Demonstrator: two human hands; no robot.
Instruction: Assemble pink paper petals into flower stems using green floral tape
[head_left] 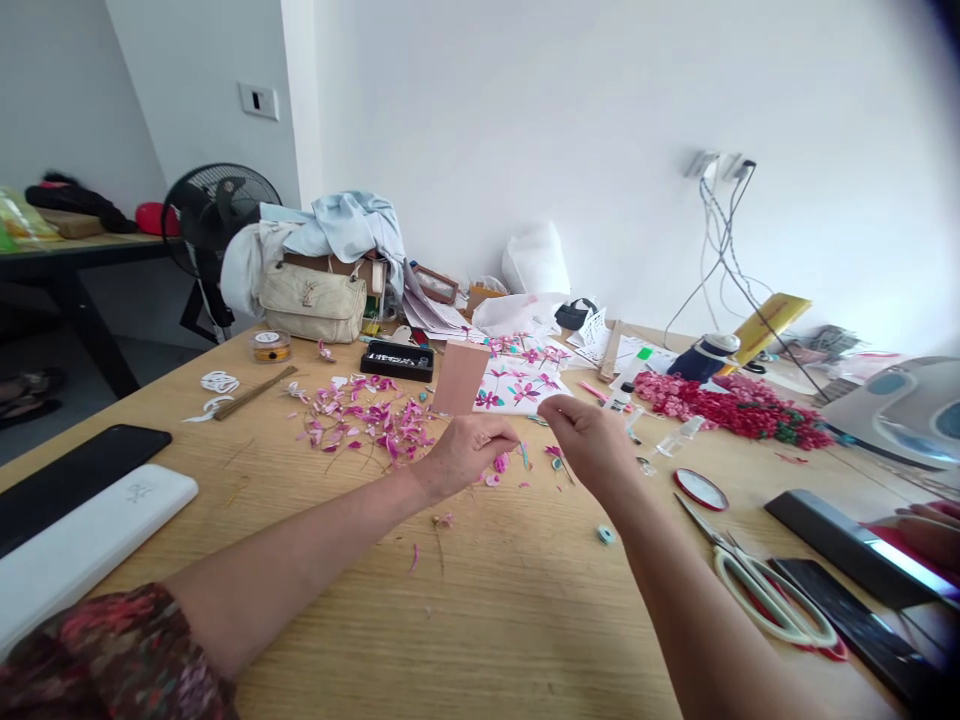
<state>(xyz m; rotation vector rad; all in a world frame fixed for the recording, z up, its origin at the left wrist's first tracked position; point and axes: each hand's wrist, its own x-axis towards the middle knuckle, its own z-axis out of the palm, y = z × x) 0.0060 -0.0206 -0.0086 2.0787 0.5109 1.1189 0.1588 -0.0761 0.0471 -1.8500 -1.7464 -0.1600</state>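
Over the middle of the table, my left hand (469,455) is closed in a pinch; what it holds is too small to make out. A thin teal strip (524,456) shows just beside its fingertips, and whether the hand touches it I cannot tell. My right hand (589,440) is also pinched, a short way to the right, its grip hidden by the fingers. Behind the hands lies white paper with pink and purple flowers (517,388) on it, next to an upright brownish-pink card (459,378). Loose pink petals (386,420) are scattered to the left.
Large scissors (772,590), a red-rimmed round lid (700,489) and a small teal roll (605,535) lie on the right. Beyond them are red flower bunches (739,405) and small bottles (681,436). A white power bank (112,545) and a black tray (397,361) are leftward. Another person's hand (934,530) shows at far right.
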